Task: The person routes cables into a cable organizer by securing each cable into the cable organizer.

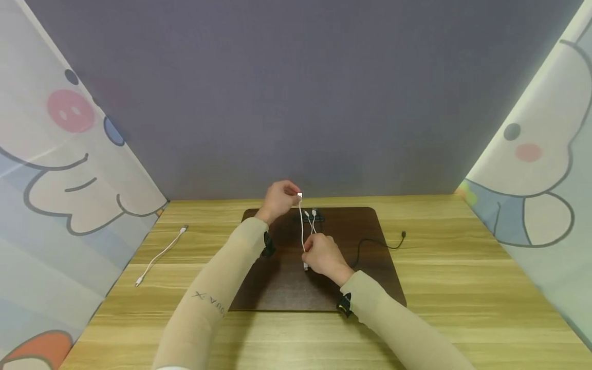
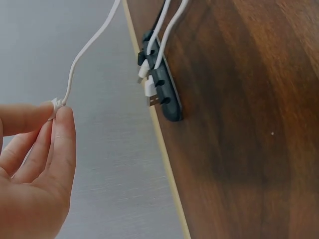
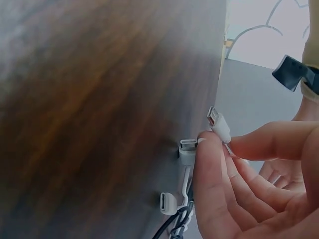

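Note:
My left hand pinches one end of a white charging cable between thumb and fingers, above the back edge of a dark brown board. Lower down, my right hand pinches the same cable near its other end, whose small metal-tipped plug shows in the right wrist view. Between the hands the cable runs nearly straight. A dark cable clip sits along the board's back edge, two white cables and a black one in its slots. Beside the right fingers are two more white plugs, one with a wide port-like tip.
The brown board lies on a wood-grain table. Left of the board is another short white cable. A black cable trails off the board to the right. A grey panel stands behind the table.

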Tool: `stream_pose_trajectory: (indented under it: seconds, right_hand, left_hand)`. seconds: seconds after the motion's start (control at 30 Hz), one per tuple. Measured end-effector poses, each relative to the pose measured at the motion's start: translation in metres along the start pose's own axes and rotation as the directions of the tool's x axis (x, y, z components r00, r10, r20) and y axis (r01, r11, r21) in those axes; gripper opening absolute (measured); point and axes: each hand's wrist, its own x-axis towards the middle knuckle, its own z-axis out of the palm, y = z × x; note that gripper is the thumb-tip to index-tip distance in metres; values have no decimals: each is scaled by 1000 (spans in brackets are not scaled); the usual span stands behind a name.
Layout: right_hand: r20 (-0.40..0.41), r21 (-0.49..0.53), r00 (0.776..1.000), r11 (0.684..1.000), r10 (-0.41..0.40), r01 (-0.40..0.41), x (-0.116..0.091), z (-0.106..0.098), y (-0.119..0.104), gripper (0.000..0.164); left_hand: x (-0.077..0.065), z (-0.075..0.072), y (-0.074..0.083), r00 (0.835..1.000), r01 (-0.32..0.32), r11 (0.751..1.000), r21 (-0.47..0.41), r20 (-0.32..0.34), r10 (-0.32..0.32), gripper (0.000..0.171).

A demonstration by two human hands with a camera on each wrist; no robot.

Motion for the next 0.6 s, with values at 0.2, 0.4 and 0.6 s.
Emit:
stream_pose_trajectory:
  seconds: [0.2, 0.4, 0.6]
  right_hand:
    - [-1, -58, 1000, 998, 19, -19, -2, -2, -2, 10]
    - [4, -118, 1000, 993, 24, -23, -3, -2, -5, 24]
    - [-3, -188, 1000, 982, 0, -1, -3, 2, -7, 28]
  left_hand:
    - [5, 11, -7, 1000, 4, 998, 58, -24, -3, 11]
    - [9, 22, -11, 999, 15, 992, 126, -35, -10, 9]
    - [11, 29, -16, 999, 22, 986, 165, -28, -17, 8]
